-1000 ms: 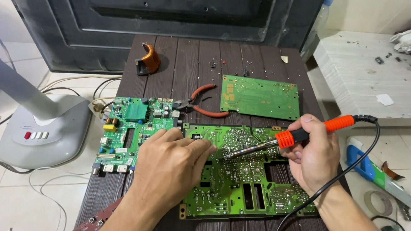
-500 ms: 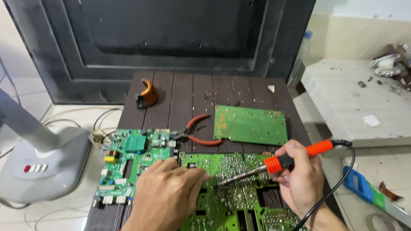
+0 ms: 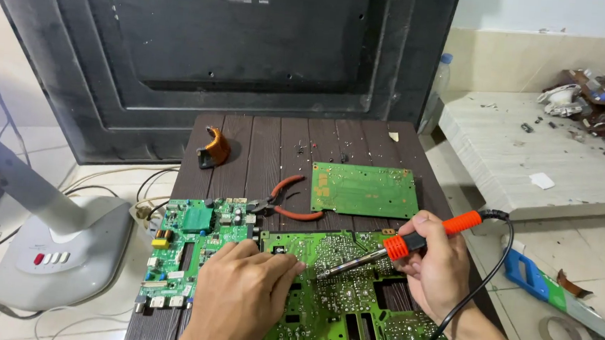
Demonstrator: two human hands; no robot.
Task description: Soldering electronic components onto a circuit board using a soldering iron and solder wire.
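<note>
Green power board (image 3: pixel 350 301) is lying solder side up on the bench (image 3: pixel 297 148); left hand (image 3: pixel 240 297) is pressing it flat, unclenched, while right hand (image 3: pixel 437 268) is grasping the soldering iron (image 3: pixel 400 246) like a pen, tip touching the joints

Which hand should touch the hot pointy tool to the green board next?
Probably the right hand: it already grips the soldering iron, whose tip sits at the large green circuit board. The left hand lies flat on that board, holding no tool.
</note>
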